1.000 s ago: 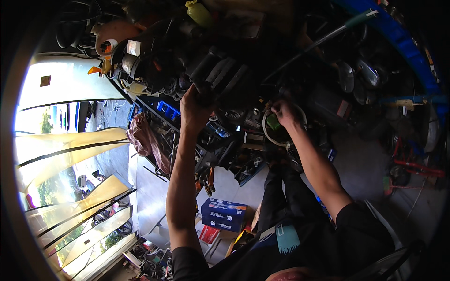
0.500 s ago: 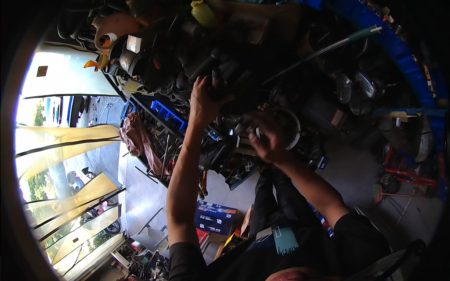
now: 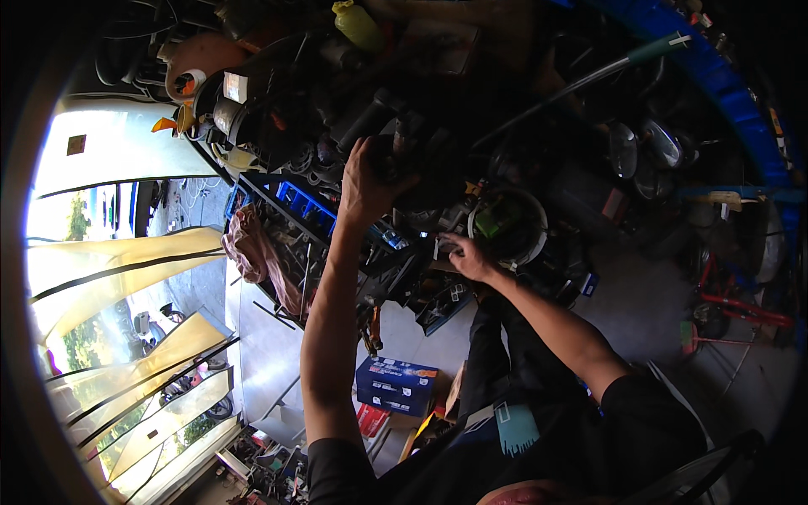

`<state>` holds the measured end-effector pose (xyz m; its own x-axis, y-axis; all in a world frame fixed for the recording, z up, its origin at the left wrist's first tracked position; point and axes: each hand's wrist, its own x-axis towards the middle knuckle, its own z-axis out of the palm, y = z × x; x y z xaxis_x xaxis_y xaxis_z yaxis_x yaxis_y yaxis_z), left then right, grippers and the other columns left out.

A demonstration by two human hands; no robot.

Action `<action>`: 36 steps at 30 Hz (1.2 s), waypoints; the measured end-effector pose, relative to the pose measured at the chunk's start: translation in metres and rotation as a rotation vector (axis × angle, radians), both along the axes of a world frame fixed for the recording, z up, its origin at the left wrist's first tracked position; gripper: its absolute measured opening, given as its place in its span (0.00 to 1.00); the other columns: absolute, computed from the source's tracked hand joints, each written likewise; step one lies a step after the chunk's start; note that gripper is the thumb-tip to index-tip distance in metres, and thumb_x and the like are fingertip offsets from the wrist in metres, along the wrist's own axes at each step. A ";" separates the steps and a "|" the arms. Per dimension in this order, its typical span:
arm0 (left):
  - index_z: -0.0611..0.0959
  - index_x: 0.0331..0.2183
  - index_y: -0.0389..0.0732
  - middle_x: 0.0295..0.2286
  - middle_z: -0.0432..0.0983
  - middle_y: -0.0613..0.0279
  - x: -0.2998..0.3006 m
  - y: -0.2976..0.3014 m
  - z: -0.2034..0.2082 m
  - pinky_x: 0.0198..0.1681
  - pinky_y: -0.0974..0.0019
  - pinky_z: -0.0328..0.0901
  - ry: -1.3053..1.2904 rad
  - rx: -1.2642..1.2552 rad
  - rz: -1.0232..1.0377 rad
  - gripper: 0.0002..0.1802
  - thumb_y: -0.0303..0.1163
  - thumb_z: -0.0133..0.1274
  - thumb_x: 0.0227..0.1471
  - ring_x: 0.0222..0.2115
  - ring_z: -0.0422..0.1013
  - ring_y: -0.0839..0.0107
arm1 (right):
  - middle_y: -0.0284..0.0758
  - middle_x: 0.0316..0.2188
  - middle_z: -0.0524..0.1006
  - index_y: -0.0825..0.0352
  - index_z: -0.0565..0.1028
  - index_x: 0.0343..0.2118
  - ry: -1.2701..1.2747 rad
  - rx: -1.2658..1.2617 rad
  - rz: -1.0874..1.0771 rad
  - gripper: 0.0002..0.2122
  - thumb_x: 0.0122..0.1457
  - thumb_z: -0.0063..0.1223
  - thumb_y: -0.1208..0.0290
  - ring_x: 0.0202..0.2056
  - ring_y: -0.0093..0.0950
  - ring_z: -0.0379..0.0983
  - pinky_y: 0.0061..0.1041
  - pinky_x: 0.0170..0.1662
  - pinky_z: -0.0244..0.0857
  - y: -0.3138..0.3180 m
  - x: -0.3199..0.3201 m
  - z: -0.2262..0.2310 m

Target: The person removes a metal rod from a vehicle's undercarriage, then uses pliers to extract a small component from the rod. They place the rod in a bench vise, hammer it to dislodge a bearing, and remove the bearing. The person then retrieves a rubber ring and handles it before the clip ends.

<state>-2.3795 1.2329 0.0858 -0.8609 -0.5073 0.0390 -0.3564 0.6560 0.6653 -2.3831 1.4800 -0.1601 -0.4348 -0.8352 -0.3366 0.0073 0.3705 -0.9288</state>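
Observation:
My left hand [image 3: 364, 187] is closed around a dark, bulky mechanical part [image 3: 406, 135] on the cluttered bench, its thumb stretched to the right along it. Shadow hides most of that part's shape. Lower and to the right, my right hand [image 3: 473, 259] has its fingers bent together over small dark items, and whatever they pinch is too dim to name. Just beyond the right hand stands a round bucket with a pale rim [image 3: 541, 225], holding something green [image 3: 497, 220].
A long rod with a green handle [image 3: 652, 50] slants over the right side. Blue bins [image 3: 305, 206] and a pinkish cloth [image 3: 246, 244] lie to the left. An open tray of small parts [image 3: 444, 311] sits near my legs, with a blue box [image 3: 396, 385] on the floor.
My right hand has moved slightly down and left, away from the bucket, uncovering the green thing inside. My left hand keeps its grip on the dark part. The view has shifted slightly.

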 end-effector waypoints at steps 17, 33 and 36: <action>0.76 0.54 0.35 0.46 0.77 0.52 0.096 0.066 -0.091 0.56 0.58 0.67 0.420 0.293 0.640 0.31 0.25 0.62 0.46 0.48 0.74 0.60 | 0.35 0.34 0.83 0.68 0.79 0.51 0.265 -0.284 -0.503 0.14 0.70 0.55 0.64 0.32 0.23 0.79 0.24 0.36 0.72 -0.013 -0.145 0.204; 0.75 0.51 0.33 0.43 0.75 0.38 0.082 0.046 -0.179 0.51 0.46 0.68 0.128 -0.069 0.209 0.22 0.23 0.57 0.54 0.47 0.72 0.38 | 0.34 0.36 0.85 0.71 0.81 0.46 0.321 -0.448 -0.273 0.17 0.71 0.57 0.58 0.39 0.22 0.78 0.24 0.45 0.71 -0.108 -0.167 0.232; 0.74 0.54 0.30 0.43 0.75 0.37 0.075 0.036 -0.172 0.51 0.47 0.70 0.103 -0.140 0.120 0.27 0.22 0.58 0.52 0.48 0.72 0.38 | 0.32 0.37 0.84 0.70 0.81 0.46 0.260 -0.444 -0.347 0.16 0.71 0.57 0.60 0.40 0.20 0.78 0.23 0.47 0.70 -0.109 -0.180 0.231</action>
<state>-2.3046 1.2692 -0.0863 -0.7823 -0.5895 0.2011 -0.3727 0.7017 0.6072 -2.5633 1.3709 0.0710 -0.7274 -0.6664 0.1641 -0.1894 -0.0348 -0.9813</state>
